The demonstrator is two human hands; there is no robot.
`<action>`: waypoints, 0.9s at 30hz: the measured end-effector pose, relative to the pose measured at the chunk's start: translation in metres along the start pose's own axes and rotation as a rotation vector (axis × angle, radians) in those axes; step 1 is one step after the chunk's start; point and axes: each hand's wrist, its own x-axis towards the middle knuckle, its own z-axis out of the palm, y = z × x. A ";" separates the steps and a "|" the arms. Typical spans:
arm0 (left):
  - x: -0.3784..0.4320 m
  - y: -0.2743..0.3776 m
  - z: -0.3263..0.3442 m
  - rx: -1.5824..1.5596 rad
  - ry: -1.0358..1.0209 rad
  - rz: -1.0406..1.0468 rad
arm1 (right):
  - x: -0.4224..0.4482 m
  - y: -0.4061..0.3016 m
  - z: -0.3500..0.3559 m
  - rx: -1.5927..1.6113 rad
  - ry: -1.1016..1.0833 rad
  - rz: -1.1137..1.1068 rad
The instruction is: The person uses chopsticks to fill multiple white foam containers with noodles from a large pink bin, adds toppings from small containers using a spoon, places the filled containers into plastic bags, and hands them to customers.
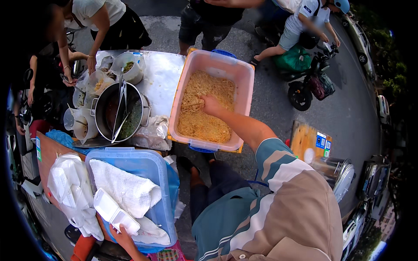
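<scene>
My right hand (211,105) reaches into a large pink plastic tub (248,84) of noodles (207,125) and grips chopsticks (192,104), which point left over the noodles. At the lower left, my left hand (122,235) holds an open white foam takeaway box (116,212) by its edge. The box lies above white towels (124,186) on a blue-tinted plastic tub (161,163). A large metal pot (143,107) at the centre left contains dark sauce and green bits, with metal tongs (122,98) and a spoon leaning in it.
Several plastic tubs of toppings (130,73) stand behind and left of the pot on a metal table (163,75). One person (101,19) bends over them with a spoon. White plastic bags (70,189) lie at the left. Another person sits on a scooter (300,94). A wooden board (302,133) stands right.
</scene>
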 end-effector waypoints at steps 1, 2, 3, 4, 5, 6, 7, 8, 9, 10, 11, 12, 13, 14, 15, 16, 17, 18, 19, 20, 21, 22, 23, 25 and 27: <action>0.000 0.006 0.003 -0.079 0.047 0.002 | 0.002 -0.006 -0.001 -0.047 -0.008 -0.056; -0.002 0.018 0.003 0.013 0.064 0.003 | 0.005 -0.015 -0.007 -0.097 -0.019 -0.118; -0.001 0.028 -0.001 0.112 0.076 0.007 | 0.005 -0.022 -0.008 -0.142 -0.031 -0.174; 0.000 0.030 -0.003 0.212 0.087 0.011 | 0.008 -0.031 -0.007 -0.177 -0.093 -0.189; 0.004 0.025 -0.006 0.216 0.098 0.033 | 0.014 -0.041 -0.003 -0.209 -0.151 -0.202; 0.008 0.018 -0.008 0.219 0.109 0.055 | 0.020 -0.048 0.001 -0.242 -0.208 -0.215; 0.012 0.013 -0.010 0.222 0.120 0.077 | 0.027 -0.051 0.007 -0.305 -0.255 -0.248; 0.016 0.014 -0.010 0.208 0.103 0.068 | 0.033 -0.048 0.013 -0.371 -0.300 -0.276; 0.022 0.019 -0.010 0.191 0.085 0.061 | 0.038 -0.042 0.016 -0.440 -0.343 -0.302; 0.027 0.022 -0.008 0.173 0.066 0.056 | 0.040 -0.033 0.017 -0.414 -0.281 -0.251; 0.029 0.019 -0.010 0.164 0.056 0.052 | 0.037 -0.031 0.014 -0.387 -0.223 -0.208; 0.032 0.016 -0.012 0.155 0.045 0.050 | 0.033 -0.028 0.010 -0.360 -0.163 -0.161; 0.035 0.013 -0.012 0.145 0.032 0.050 | 0.028 -0.021 0.001 -0.299 -0.091 -0.158; 0.032 0.013 -0.016 0.115 0.039 0.012 | 0.022 -0.036 -0.022 -0.237 -0.024 -0.167; 0.028 0.016 -0.021 0.083 0.047 -0.023 | 0.016 -0.050 -0.047 -0.175 0.047 -0.175; 0.026 0.018 -0.024 0.049 0.054 -0.052 | 0.012 -0.058 -0.067 -0.012 0.040 -0.092; 0.031 0.015 -0.028 0.030 0.009 -0.045 | 0.005 -0.060 -0.086 0.153 0.036 0.002; 0.033 0.005 -0.033 -0.061 0.017 -0.024 | 0.001 -0.060 -0.095 0.324 0.031 0.094; 0.035 -0.007 -0.035 -0.153 0.025 -0.004 | 0.002 -0.049 -0.092 0.475 -0.008 0.175; 0.039 -0.011 -0.034 -0.245 0.025 0.019 | 0.005 -0.027 -0.074 0.527 0.022 0.187; 0.046 0.002 -0.037 -0.187 -0.051 -0.024 | 0.008 0.007 -0.048 0.574 0.060 0.207; 0.049 0.012 -0.042 -0.194 -0.091 -0.054 | 0.011 0.025 -0.031 0.626 0.086 0.219; 0.033 0.014 -0.062 -0.185 -0.086 -0.110 | 0.004 -0.024 -0.040 0.504 0.062 0.325; 0.033 0.009 -0.086 -0.257 -0.161 -0.166 | 0.004 -0.008 -0.041 0.413 0.044 0.352; -0.005 0.142 -0.074 -0.099 -0.109 -0.292 | 0.013 -0.001 -0.063 0.405 0.063 0.323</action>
